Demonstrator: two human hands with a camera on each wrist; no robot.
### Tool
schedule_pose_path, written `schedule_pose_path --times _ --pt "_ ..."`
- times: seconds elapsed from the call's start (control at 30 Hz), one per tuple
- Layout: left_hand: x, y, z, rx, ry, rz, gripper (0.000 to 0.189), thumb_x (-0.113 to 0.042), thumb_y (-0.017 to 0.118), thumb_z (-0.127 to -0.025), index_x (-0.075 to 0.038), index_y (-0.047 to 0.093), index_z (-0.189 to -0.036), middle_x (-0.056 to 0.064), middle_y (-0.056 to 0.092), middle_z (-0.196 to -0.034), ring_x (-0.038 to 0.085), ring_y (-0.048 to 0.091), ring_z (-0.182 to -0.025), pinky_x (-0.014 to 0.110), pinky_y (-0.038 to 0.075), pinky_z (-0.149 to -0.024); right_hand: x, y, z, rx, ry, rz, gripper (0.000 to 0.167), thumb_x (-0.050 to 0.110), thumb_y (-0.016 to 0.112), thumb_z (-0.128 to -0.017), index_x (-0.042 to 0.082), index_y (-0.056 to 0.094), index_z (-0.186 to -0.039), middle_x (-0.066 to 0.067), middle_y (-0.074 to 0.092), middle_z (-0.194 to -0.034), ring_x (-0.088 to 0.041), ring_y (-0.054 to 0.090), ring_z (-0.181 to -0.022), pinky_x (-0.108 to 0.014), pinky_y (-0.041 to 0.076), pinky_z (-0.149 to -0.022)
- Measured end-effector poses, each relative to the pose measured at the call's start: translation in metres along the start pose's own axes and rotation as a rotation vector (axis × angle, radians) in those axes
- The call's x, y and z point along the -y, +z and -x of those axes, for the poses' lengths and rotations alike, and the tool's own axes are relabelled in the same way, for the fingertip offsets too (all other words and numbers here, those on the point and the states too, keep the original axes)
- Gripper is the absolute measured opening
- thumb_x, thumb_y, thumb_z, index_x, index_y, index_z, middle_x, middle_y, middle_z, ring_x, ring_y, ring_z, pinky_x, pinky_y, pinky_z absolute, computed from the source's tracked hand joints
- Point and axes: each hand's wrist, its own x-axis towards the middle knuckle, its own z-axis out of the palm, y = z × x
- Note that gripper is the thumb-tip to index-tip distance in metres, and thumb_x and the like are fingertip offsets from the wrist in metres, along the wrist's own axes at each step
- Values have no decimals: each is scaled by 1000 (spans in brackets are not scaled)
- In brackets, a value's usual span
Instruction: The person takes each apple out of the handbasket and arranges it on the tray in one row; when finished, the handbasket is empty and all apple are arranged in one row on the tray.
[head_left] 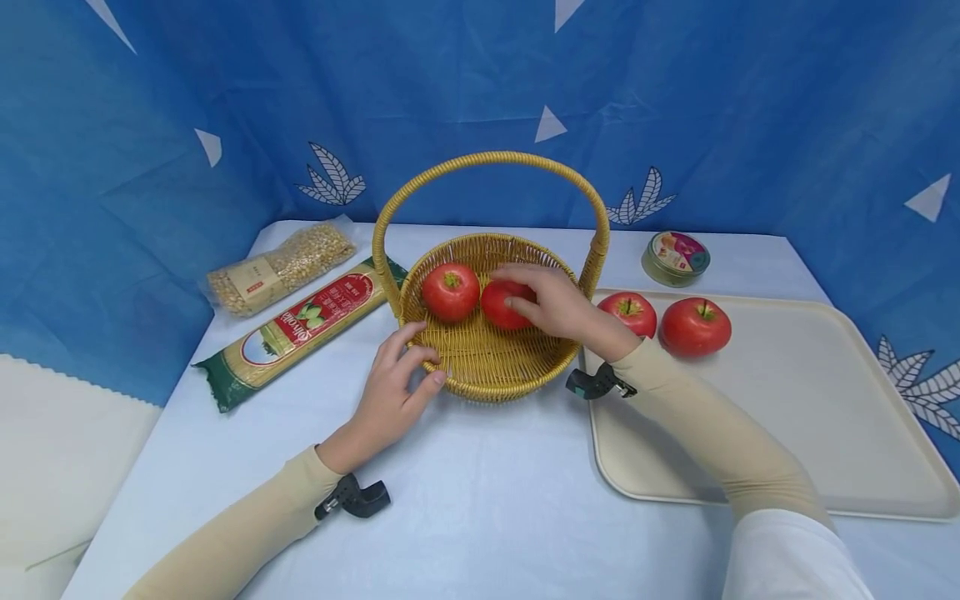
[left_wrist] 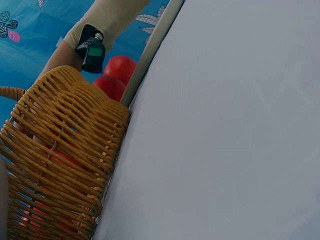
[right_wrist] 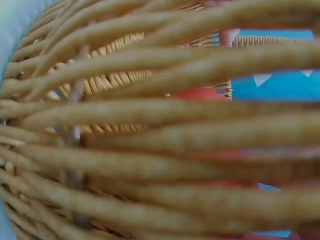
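Note:
A woven wicker basket (head_left: 487,354) with a tall arched handle stands in the middle of the table. Inside it, on the left, lies a red apple (head_left: 450,292). My right hand (head_left: 558,304) reaches over the basket's right rim and grips a second red apple (head_left: 504,304) from above, with the thumb and fingers curled round it. At the front-left rim, my left hand (head_left: 393,396) touches the basket with loosely bent, spread fingers. The wicker side (left_wrist: 65,145) fills much of the left wrist view, and blurred wicker strands (right_wrist: 165,115) cover the right wrist view.
A beige tray (head_left: 795,417) lies on the right, with two red apples (head_left: 695,327) near its back-left corner. Behind it sits a round tin (head_left: 676,258). To the left are a spaghetti packet (head_left: 300,325) and a bag of corn kernels (head_left: 281,265). A blue curtain (head_left: 480,83) hangs behind.

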Motion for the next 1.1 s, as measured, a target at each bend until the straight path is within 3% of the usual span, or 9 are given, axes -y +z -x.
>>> schedule_pose_path --times 0.17,0.37,0.53,0.67,0.87,1.1 --pt "-1 0 -1 1 -2 -3 66 -68 37 -102 -8 65 -101 27 48 -147 48 42 -138 68 32 -112 2 -1 0 19 34 11 64 17 75 -92 11 49 -150 -19 45 -157 -38 36 -150 -61 32 -120" --pt "-1 -1 0 3 -8 -3 65 -67 38 -102 -7 65 -101 27 48 -146 48 42 -138 68 31 -113 0 -2 0 92 98 -2 81 23 81 -86 8 41 -155 -19 48 -154 -38 44 -143 -56 40 -116" --pt "-1 -1 0 0 -8 -2 65 -67 38 -102 -7 65 -101 27 48 -146 48 42 -138 68 31 -113 -5 -1 -2 153 121 -49 78 24 81 -85 4 45 -151 -20 54 -148 -37 53 -134 -53 47 -109" --pt "-1 0 0 2 -6 1 66 -67 38 -102 -7 65 -101 27 49 -146 49 42 -138 68 32 -112 -10 0 -4 192 147 -113 74 23 81 -86 7 47 -150 -17 55 -147 -35 55 -129 -52 52 -104" --pt "-2 0 0 0 -5 -3 66 -67 37 -102 -7 65 -101 28 49 -146 49 42 -137 69 32 -112 -11 0 -5 223 187 -186 72 22 80 -87 12 48 -150 -17 53 -147 -36 54 -130 -53 52 -105" --pt "-2 0 0 -2 -2 -2 66 -67 37 -102 -7 65 -101 28 49 -146 50 42 -137 69 32 -112 -11 1 -5 217 183 -198 70 20 81 -86 14 50 -149 -16 54 -146 -36 54 -129 -53 51 -105"
